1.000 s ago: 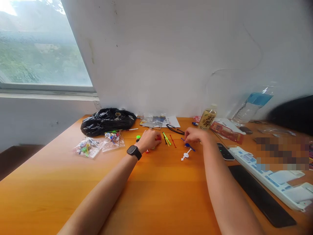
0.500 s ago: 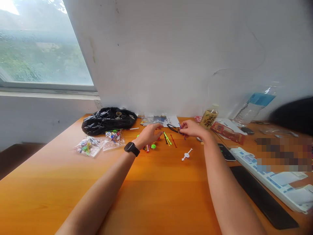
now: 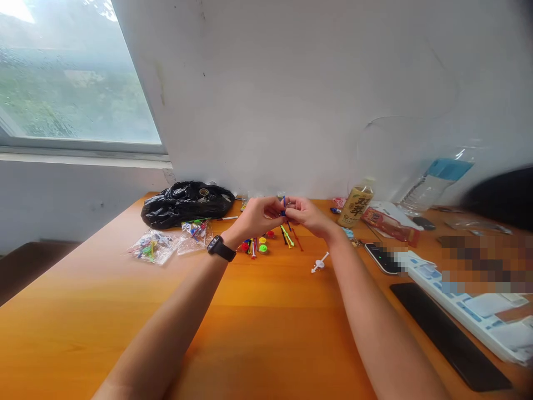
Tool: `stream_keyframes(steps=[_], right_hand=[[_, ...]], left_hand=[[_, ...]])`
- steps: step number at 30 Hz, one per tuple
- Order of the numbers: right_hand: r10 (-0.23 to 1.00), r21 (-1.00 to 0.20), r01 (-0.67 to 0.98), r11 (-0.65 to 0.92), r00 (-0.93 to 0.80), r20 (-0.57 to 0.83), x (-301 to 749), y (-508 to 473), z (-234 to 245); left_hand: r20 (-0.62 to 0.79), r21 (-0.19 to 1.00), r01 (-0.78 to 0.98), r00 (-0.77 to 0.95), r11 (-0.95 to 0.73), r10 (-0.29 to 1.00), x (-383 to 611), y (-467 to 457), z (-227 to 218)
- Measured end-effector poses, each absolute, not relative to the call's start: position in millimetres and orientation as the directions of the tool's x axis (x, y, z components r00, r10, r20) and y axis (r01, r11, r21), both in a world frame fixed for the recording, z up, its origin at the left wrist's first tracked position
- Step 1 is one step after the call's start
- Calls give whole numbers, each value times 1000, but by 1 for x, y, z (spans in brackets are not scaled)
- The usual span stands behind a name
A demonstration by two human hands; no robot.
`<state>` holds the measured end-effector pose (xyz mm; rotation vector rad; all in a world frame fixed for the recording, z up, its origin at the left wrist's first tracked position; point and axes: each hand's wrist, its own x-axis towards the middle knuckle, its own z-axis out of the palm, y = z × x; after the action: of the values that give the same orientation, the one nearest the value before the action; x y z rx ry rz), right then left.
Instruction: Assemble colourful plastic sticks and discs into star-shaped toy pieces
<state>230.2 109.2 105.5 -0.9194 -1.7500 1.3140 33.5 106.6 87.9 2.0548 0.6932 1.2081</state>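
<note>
My left hand [image 3: 260, 215] and my right hand [image 3: 308, 215] meet above the table, fingertips pinched together on a thin blue plastic stick [image 3: 284, 205]. The stick points upward between them; its lower part is partly covered by fingers. Beneath the hands lie a bright green arrow-shaped piece [image 3: 287, 235] and a red stick [image 3: 298, 241]. Small round pieces sit near my left wrist: a yellow one [image 3: 262, 240], a green one [image 3: 263, 249] and a red one [image 3: 270, 235]. A white arrow with a round disc [image 3: 320, 264] lies nearer me.
At the back left are a black plastic bag [image 3: 187, 205] and a clear packet of coloured parts [image 3: 153, 247]. To the right stand a drink bottle [image 3: 355, 204] and a large clear bottle [image 3: 433, 186], with a phone [image 3: 381, 259], white keyboard [image 3: 453, 297] and black pad [image 3: 445, 333].
My right hand has moved left with the blue stick. My left hand has risen slightly and come to it, closing its fingers on the stick; the round pieces are now more exposed.
</note>
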Motion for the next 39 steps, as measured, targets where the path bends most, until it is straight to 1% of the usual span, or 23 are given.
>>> stream_keyframes(steps=[5, 7, 10, 11, 12, 14, 16, 18, 20, 22, 25, 26, 29, 31, 35, 37, 39], right_hand=[[869, -956, 222, 192, -491, 60, 227, 112, 97], [875, -958, 238, 162, -483, 28, 227, 115, 91], [914, -967, 220, 125, -405, 26, 232, 122, 84], [932, -963, 243, 119, -361, 25, 235, 125, 82], [947, -944, 310, 117, -321, 12, 239, 127, 79], [962, -846, 522, 105, -269, -47, 247, 132, 74], [961, -707, 702, 85, -246, -128, 253, 135, 68], [951, -613, 787, 68, -237, -198, 258, 137, 63], [939, -556, 829, 57, -233, -251, 262, 138, 62], [926, -499, 865, 59, -234, -297, 269, 137, 67], [895, -422, 904, 65, -240, -377, 285, 131, 80], [870, -393, 917, 67, -246, -427, 291, 129, 85], [735, -323, 945, 60, -261, -626, 304, 123, 90], [664, -308, 951, 24, -245, -706, 306, 122, 86], [612, -294, 954, -65, -194, -767, 303, 126, 73], [604, -318, 942, -109, -192, -774, 302, 128, 69], [611, -368, 920, -133, -216, -762, 303, 128, 70]], left_hand=[[491, 773, 123, 505, -623, 709, 32, 109, 82], [467, 781, 141, 516, -609, 718, 31, 111, 78], [437, 796, 174, 497, -580, 750, 28, 116, 73], [424, 797, 194, 495, -572, 758, 26, 117, 72], [409, 792, 220, 502, -569, 762, 25, 118, 71], [378, 757, 287, 539, -586, 753, 23, 118, 71], [344, 699, 353, 595, -621, 726, 24, 114, 70], [286, 657, 396, 656, -641, 698, 28, 109, 69], [214, 651, 429, 689, -627, 693, 34, 105, 64], [161, 654, 467, 683, -596, 713, 39, 102, 57], [123, 628, 527, 659, -572, 742, 42, 104, 46], [117, 615, 543, 654, -572, 747, 42, 106, 43], [113, 557, 584, 652, -591, 750, 39, 112, 39], [131, 502, 592, 669, -631, 732, 36, 116, 39], [190, 415, 592, 686, -691, 702, 33, 119, 42], [201, 403, 592, 687, -698, 698, 32, 120, 43], [218, 419, 581, 682, -698, 698, 30, 120, 44]])
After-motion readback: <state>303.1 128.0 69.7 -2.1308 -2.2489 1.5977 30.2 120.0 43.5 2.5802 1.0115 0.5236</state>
